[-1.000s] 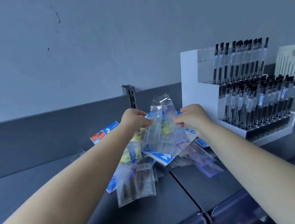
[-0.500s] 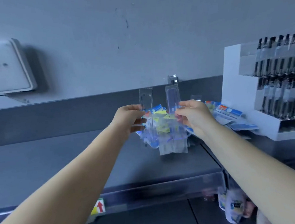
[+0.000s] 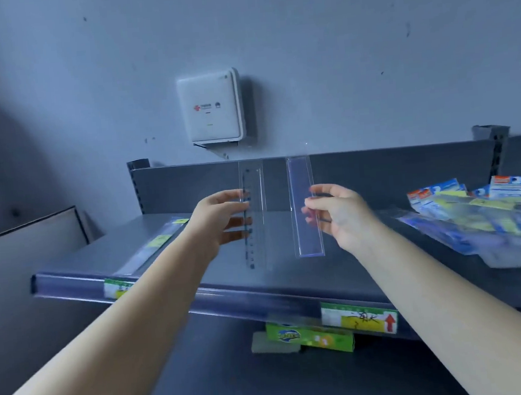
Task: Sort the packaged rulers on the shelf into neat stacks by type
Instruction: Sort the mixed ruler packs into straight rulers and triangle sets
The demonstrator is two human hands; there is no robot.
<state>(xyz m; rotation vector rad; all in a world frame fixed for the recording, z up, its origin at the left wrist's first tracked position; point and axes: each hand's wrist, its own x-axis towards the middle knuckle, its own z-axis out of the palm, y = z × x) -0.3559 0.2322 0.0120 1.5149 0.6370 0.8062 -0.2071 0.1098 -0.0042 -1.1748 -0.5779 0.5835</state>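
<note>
Head view. I hold one packaged ruler upright in each hand above the middle of the shelf, the two side by side and apart, presumably so that I can compare them face-on and decide their types.

My left hand grips the clear ruler at mid-length, fingers curled round its left edge. It is transparent plastic in a clear sleeve, flat and narrow, with a dark scale printed down one side.

My right hand pinches the tinted ruler along its right edge between thumb and fingertips. It is equally flat and rectangular, faintly blue-violet, glossy, with no markings I can make out. I judge the two to be different types, so each would go to its own stack.

At the shelf's left end, running from the front edge toward the back, lies a long packaged ruler with yellow-green labels: probably the start of a sorted stack. At the right end sits the unsorted pile, a loose heap of crinkled clear bags with blue, white and yellow cards, overlapping at all angles.

The shelf is smooth grey metal with a plastic price strip along its front edge. These slick sleeves will likely slide on one another when stacked.
</note>
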